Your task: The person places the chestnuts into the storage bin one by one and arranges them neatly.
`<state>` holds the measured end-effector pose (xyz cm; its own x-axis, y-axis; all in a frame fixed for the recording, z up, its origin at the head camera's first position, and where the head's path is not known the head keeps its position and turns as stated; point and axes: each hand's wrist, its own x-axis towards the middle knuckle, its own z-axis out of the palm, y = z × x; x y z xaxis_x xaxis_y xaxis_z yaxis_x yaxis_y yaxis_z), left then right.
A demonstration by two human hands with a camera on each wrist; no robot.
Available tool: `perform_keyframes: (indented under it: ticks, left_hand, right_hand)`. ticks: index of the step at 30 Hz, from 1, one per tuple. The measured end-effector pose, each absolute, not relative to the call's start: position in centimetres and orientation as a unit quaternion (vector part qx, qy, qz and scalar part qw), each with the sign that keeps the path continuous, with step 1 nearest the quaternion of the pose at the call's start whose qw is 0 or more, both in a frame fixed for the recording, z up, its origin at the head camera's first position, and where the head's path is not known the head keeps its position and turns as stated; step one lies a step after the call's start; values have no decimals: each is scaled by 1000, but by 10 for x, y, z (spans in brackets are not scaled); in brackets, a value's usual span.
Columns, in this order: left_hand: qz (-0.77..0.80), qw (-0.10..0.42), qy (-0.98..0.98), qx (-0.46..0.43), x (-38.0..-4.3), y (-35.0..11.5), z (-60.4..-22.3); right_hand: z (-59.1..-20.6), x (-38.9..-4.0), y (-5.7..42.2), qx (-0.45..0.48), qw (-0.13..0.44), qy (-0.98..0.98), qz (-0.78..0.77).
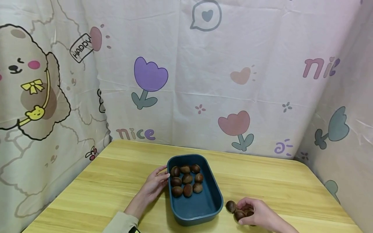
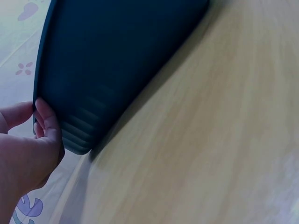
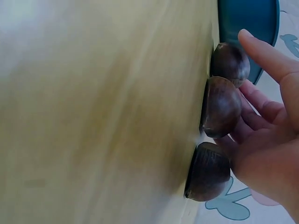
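Observation:
A dark blue rectangular container [image 1: 193, 207] stands on the table, with several brown chestnuts [image 1: 187, 178] grouped in its far part. My left hand [image 1: 156, 185] pinches the container's left rim; in the left wrist view its fingers lie against the ribbed outer wall [image 2: 79, 121]. To the right of the container, my right hand [image 1: 257, 212] reaches over a small group of loose chestnuts [image 1: 239, 215]. In the right wrist view the thumb stands apart from the nearest chestnut [image 3: 231, 63], and the fingers extend behind the chestnuts. One chestnut [image 1: 231, 206] lies between that hand and the container.
Light wood-grain tabletop [image 1: 125, 171] extends around the container. A white printed cloth [image 1: 198, 81] with flowers and cartoon figures hangs behind the table and along both sides.

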<state>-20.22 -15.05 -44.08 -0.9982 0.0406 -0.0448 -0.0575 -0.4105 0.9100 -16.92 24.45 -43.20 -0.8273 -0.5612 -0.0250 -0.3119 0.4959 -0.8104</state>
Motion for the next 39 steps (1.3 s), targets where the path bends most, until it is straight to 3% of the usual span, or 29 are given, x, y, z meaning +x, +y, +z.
perform_keyframes:
  ticks: [24, 39]
  left_hand:
    - [842, 26, 538, -4, -204, -150, -443]
    - [844, 31, 536, -5, -203, -151, -443]
  right_hand:
    - [-423, -176, 248, -266, 120, 883, -367]
    - [-402, -199, 232, -263, 86, 855, -438]
